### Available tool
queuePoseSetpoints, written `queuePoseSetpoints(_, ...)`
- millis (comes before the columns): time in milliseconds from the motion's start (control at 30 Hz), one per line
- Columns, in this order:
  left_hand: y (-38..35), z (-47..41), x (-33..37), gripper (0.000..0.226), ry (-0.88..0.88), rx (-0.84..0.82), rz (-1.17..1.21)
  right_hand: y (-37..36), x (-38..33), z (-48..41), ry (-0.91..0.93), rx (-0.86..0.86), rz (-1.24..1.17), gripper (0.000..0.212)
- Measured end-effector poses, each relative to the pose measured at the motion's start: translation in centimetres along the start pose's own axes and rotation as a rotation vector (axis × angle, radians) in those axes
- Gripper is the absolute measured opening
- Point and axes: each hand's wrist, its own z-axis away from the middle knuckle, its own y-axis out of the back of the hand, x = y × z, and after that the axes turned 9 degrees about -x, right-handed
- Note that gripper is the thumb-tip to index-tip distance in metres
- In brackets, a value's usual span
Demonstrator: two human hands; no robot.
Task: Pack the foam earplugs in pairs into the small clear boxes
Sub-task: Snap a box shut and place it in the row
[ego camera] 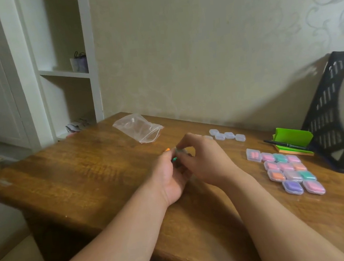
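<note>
Just in front of the plastic bag (138, 128), your hands meet over the desk (82, 175). Your left hand (170, 178) has its grip curled round two earplugs: an orange earplug (167, 150) pokes out on top, a green earplug (174, 159) sits just below it. Your right hand (204, 163) pinches a small clear box (180, 152) against them, though blur hides the details. Right of the bag lie the empty boxes (228, 135); farther right of it and nearer you, the filled boxes (287, 171) cluster, touching.
</note>
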Motion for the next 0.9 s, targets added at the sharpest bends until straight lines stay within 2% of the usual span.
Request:
queuePoseSetpoints(133, -0.1, -0.1, -0.4, 0.032, -0.067, -0.050, -0.120, 1.0, 0.4, 0.3, -0.034, -0.067, -0.021, 0.023)
queuePoseSetpoints(233, -0.7, 0.5, -0.8, 0.036, -0.140, -0.097, -0.371, 2.1, 0.6, 0.6, -0.040, -0.135, 0.030, 0.032)
queuePoseSetpoints(333, -1.0, 0.9, -1.3, 0.038, -0.177, -0.090, -0.631, 3.6, 1.0, 1.3, -0.046, -0.176, 0.121, 0.031)
queuePoseSetpoints(400, -1.2, 1.0, -1.9, 0.031, -0.185, -0.137, -0.789, 4.8, 1.8, 2.8, -0.060, -0.183, 0.158, 0.030)
queuePoseSetpoints(500, -1.9, 1.6, -2.7, 0.034, -0.220, -0.165, -1.032, 7.0, 3.8, 6.0, -0.129, -0.153, 0.208, 0.028)
queuePoseSetpoints(700, -1.8, 1.3, -2.7, 0.021, -0.248, -0.154, -1.036, 9.8, 7.5, 10.1, -0.337, -0.184, 0.245, 0.027)
queuePoseSetpoints(900, -1.7, 1.3, -2.7, 0.015, -0.243, -0.161, -1.084, 10.8, 7.6, 10.4, -0.402, -0.221, 0.235, 0.028)
